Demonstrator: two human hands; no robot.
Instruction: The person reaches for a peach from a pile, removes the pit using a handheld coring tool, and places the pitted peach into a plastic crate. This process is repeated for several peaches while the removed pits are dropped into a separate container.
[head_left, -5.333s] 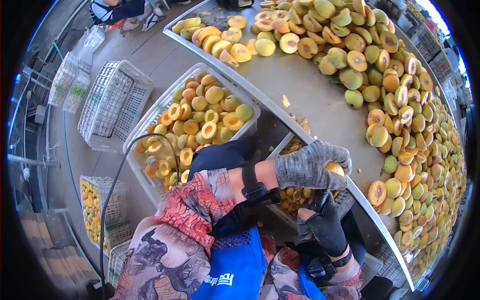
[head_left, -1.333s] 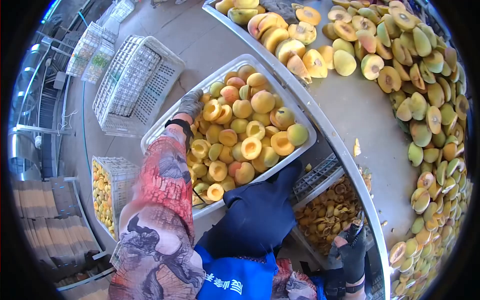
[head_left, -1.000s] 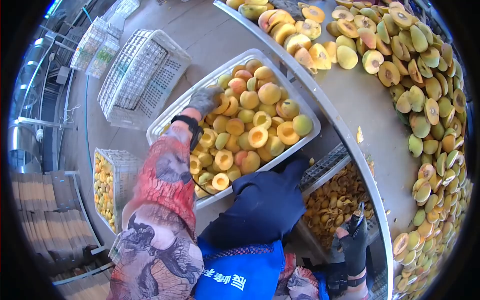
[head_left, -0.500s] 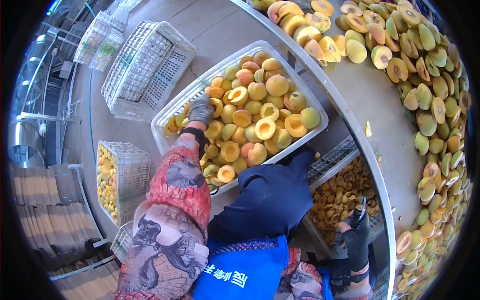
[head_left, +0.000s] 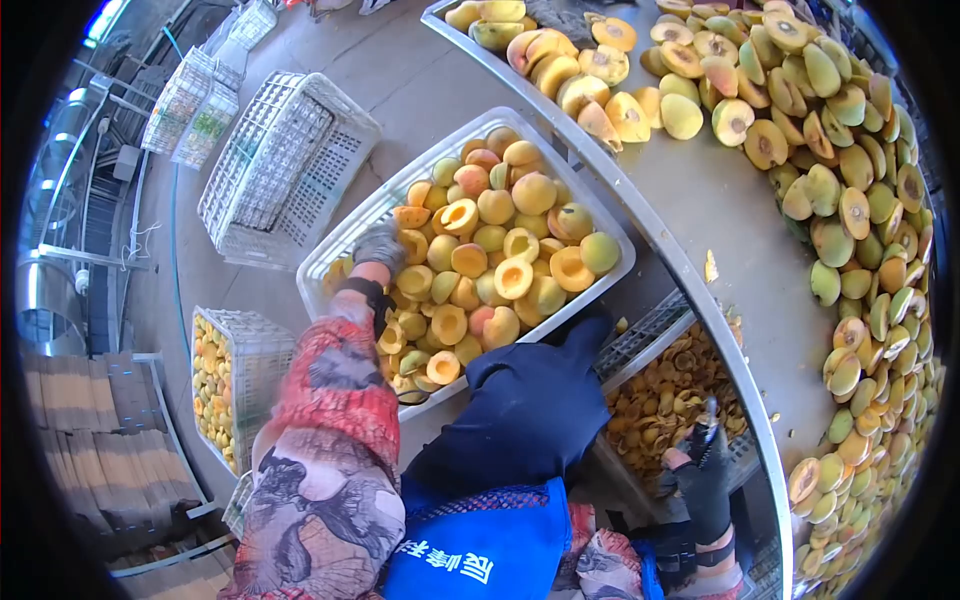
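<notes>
My left hand (head_left: pixel 380 250), in a grey glove, reaches into the left part of a white tray (head_left: pixel 308 268) heaped with whole and halved yellow-orange fruit (head_left: pixel 514 278). Its fingertips are down among the fruit, and what they touch is hidden. Lower right, my right hand (head_left: pixel 703 480) wears a dark glove with some fingertips bare. Its fingers are closed round a small metal-tipped tool (head_left: pixel 711 408), pointing up. Just beyond that hand is a crate (head_left: pixel 652 340) holding many fruit pieces (head_left: pixel 665 400).
A metal-edged table (head_left: pixel 735 225) curves along the right, bearing many fruit halves (head_left: pixel 855 215). Stacked white crates (head_left: pixel 285 165) stand at upper left, with a fruit-filled crate (head_left: pixel 262 375) below them. Flattened cardboard (head_left: pixel 105 475) lies at the far left.
The view has shifted, so the tray and the table edge sit further left. My left hand remains at the tray's left part; my right hand still holds the tool.
</notes>
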